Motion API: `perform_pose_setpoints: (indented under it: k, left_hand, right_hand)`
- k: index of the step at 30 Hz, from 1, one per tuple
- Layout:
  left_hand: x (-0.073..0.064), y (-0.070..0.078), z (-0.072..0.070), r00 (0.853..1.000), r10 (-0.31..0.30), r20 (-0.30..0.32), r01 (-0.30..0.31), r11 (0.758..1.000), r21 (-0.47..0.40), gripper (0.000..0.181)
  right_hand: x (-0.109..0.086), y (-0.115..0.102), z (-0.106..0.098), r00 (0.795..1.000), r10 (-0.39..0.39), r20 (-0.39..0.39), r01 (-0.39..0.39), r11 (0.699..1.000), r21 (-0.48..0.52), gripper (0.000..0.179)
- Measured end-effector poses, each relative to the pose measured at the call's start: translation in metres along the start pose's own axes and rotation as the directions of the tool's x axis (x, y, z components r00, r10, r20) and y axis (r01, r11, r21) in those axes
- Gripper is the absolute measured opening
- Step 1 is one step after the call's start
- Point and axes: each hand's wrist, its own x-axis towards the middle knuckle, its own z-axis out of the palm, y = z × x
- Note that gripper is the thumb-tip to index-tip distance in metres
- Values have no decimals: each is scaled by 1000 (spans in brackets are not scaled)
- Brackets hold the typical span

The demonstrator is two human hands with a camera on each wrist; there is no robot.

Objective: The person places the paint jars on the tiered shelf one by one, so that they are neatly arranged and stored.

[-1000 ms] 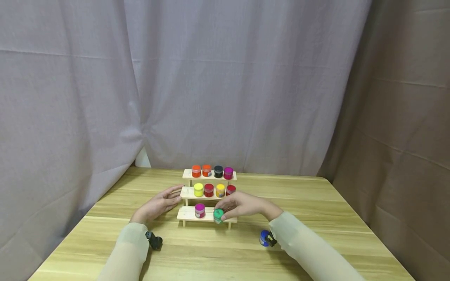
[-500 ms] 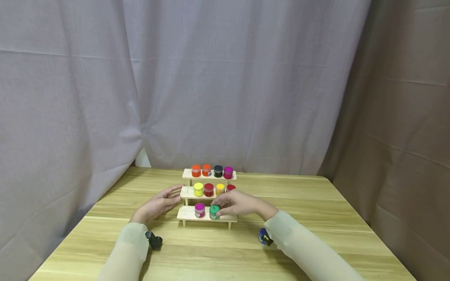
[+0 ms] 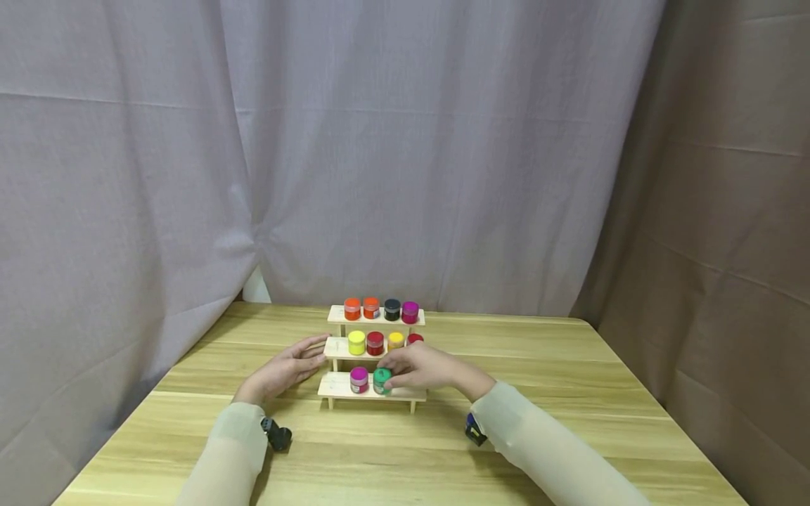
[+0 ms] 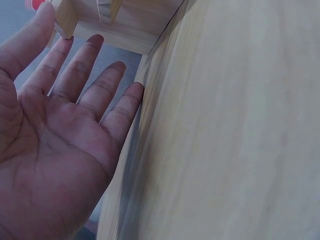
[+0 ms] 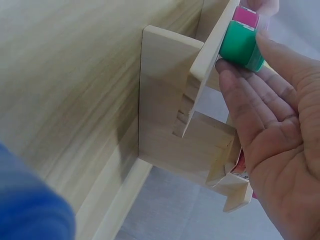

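Observation:
A green-lidded jar (image 3: 381, 380), perhaps of paint, stands on the lowest step of the wooden tiered stand (image 3: 334, 384). My right hand (image 3: 432, 367) pinches it between thumb and fingers; the right wrist view has the green jar (image 5: 239, 46) close against a magenta jar (image 5: 246, 17). From the head, that magenta jar (image 3: 358, 380) sits just left of the green one. My left hand (image 3: 283, 370) is beside the stand's left end, and its fingers look straight in the left wrist view, where the fingertips reach the step's edge.
The middle step bears a yellow jar (image 3: 357, 343), a red jar (image 3: 375, 343), an orange-yellow jar (image 3: 395, 340) and another red one partly hidden. Several jars line the top step, including a black jar (image 3: 392, 310). A blue jar (image 5: 32, 200) stands under my right forearm.
My right hand has moved the green jar left along the lowest step, from near its front right to close beside the magenta jar. The left hand stays in place.

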Motion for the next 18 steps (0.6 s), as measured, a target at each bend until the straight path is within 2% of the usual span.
perform_pose_setpoints:
  k: [12,18]
  left_hand:
    - [0,1,0,1000,-6,-8,6,1000,1,67]
    - [-1,1,0,1000,-18,-8,18,1000,2,67]
  right_hand:
    - [-3,1,-2,1000,-20,-16,20,999,29,36]
    - [-6,0,-3,1000,20,-11,-19,999,38,38]
